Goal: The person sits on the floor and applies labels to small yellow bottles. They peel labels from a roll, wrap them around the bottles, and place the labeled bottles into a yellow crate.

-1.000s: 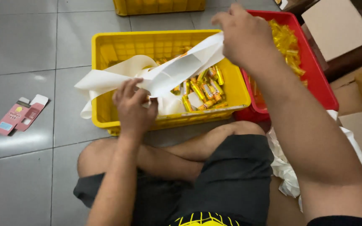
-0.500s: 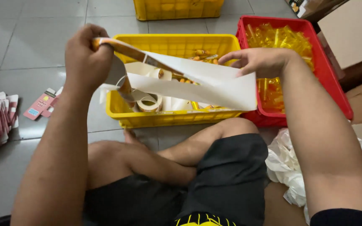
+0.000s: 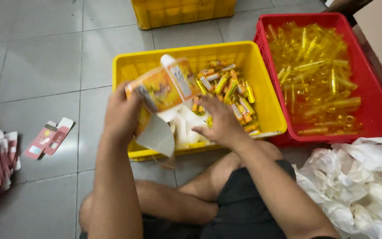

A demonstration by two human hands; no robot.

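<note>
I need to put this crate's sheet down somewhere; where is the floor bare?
Bare grey tiles lie left of the yellow plastic crate, above the flat pink cartons. Right is crowded: red crate of clear yellow tubes, crumpled white paper.

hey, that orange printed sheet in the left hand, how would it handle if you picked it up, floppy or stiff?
The orange printed sheet probably handles floppy: it curls and folds over the left hand, with a white strip dangling below. It looks thin, so likely light for its size. Its glossy-looking face could be a bit slippery.
</note>
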